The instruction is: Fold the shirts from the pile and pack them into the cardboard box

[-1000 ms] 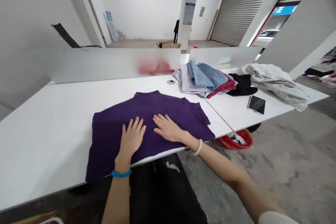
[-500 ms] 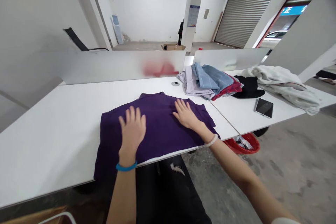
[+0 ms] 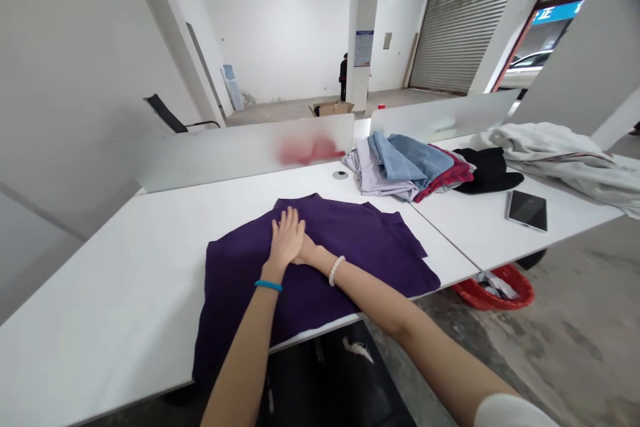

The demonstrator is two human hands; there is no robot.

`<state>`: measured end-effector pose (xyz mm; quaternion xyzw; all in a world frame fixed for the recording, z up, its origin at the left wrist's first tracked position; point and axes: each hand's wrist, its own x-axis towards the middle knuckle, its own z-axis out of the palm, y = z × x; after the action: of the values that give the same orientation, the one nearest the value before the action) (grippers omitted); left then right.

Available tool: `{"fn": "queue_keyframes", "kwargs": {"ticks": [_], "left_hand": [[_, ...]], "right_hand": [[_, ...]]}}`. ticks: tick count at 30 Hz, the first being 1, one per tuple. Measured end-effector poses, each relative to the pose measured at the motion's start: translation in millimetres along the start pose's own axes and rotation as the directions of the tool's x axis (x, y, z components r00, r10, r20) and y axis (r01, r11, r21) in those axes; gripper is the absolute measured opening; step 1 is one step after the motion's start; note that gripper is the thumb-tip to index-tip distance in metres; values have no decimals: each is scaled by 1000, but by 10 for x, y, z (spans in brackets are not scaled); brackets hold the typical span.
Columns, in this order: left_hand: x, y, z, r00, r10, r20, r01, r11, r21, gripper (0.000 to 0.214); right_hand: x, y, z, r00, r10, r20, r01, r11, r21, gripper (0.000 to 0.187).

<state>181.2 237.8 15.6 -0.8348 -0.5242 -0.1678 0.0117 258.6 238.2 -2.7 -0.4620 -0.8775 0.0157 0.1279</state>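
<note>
A dark purple shirt (image 3: 350, 233) lies spread on the white table (image 3: 145, 280), its lower left part reaching the front edge. My left hand (image 3: 287, 238), with a blue band at the wrist, rests on the upper middle of the shirt, fingers stretched out flat. Crossing beneath it is my right hand (image 3: 306, 250), with a white beaded bracelet on that wrist. The left hand covers most of the right hand's fingers. Neither hand visibly grips the cloth.
Folded clothes (image 3: 400, 163) are piled at the back right, beside a black garment (image 3: 487, 170) and a pale cloth (image 3: 560, 143). A tablet-like device (image 3: 527, 210) lies nearer the edge. Frosted dividers (image 3: 225, 150) line the back. A red bin (image 3: 500, 290) stands below. Someone (image 3: 343, 77) stands far off.
My right hand has moved left across the shirt to meet my left hand, which has shifted slightly right and forward and now overlaps it. The view has tilted up a little.
</note>
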Motion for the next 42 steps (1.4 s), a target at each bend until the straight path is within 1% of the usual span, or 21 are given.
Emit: {"fn": "queue_keyframes", "kwargs": {"ticks": [3, 5, 7, 10, 11, 13, 16, 18, 19, 21, 22, 23, 25, 30, 33, 38, 40, 42], "left_hand": [[-177, -503, -20, 997, -33, 65, 25, 993, 114, 53], [-292, -781, -68, 995, -76, 63, 62, 979, 194, 52], [-375, -975, -123, 983, -180, 42, 166, 962, 218, 53], [-429, -1114, -172, 944, -329, 34, 317, 929, 192, 56], [-435, -1129, -175, 935, -352, 34, 341, 922, 182, 57], [-439, -1133, -169, 932, -362, 24, 353, 920, 170, 58], [-445, -1114, -156, 941, -338, 11, 332, 928, 167, 58], [-449, -1104, -158, 945, -328, 11, 321, 931, 171, 59], [-448, -1100, -162, 946, -324, 13, 317, 932, 176, 59], [-444, -1094, -172, 949, -316, 16, 308, 933, 187, 59], [-440, -1090, -177, 949, -314, 16, 305, 933, 190, 60], [-437, -1084, -182, 951, -309, 13, 301, 934, 194, 60], [-431, -1067, -188, 956, -292, -4, 287, 935, 207, 60], [-419, -994, -184, 974, -196, -110, 219, 942, 255, 57], [-398, -960, -170, 979, -154, -136, 187, 942, 278, 56], [-379, -944, -165, 978, -163, -133, 195, 937, 290, 55], [-378, -948, -165, 977, -173, -127, 203, 937, 285, 55], [-374, -960, -157, 973, -205, -109, 228, 935, 273, 54]], "right_hand": [[1, 134, -33, 996, -1, 91, -1, 1000, 20, 56], [-13, 260, -83, 995, 35, 94, -37, 999, 11, 56], [-84, 439, -139, 993, 80, 83, -80, 997, -15, 56], [-335, 814, -228, 981, 187, 59, -184, 982, -49, 56], [-452, 957, -258, 973, 227, 50, -224, 973, -63, 56], [-709, 1239, -319, 950, 312, 33, -308, 946, -98, 57], [-1069, 1570, -389, 893, 450, -10, -448, 885, -124, 59], [-1235, 1694, -414, 832, 549, -80, -555, 826, -102, 59], [-1289, 1728, -423, 793, 595, -133, -607, 790, -85, 59], [-1345, 1756, -443, 700, 674, -237, -701, 711, -52, 60], [-1354, 1758, -456, 655, 706, -271, -739, 672, -35, 59], [-1355, 1757, -472, 616, 733, -287, -769, 639, -20, 56], [-1349, 1758, -510, 573, 770, -280, -801, 598, 7, 48], [-1349, 1825, -591, 511, 816, -271, -828, 552, 101, 29], [-1358, 1907, -604, 493, 833, -253, -827, 539, 162, 22], [-1378, 2038, -596, 448, 852, -272, -840, 505, 199, 19], [-1390, 2077, -602, 444, 850, -284, -840, 505, 198, 18], [-1404, 2111, -610, 454, 844, -286, -834, 516, 195, 17]]}}
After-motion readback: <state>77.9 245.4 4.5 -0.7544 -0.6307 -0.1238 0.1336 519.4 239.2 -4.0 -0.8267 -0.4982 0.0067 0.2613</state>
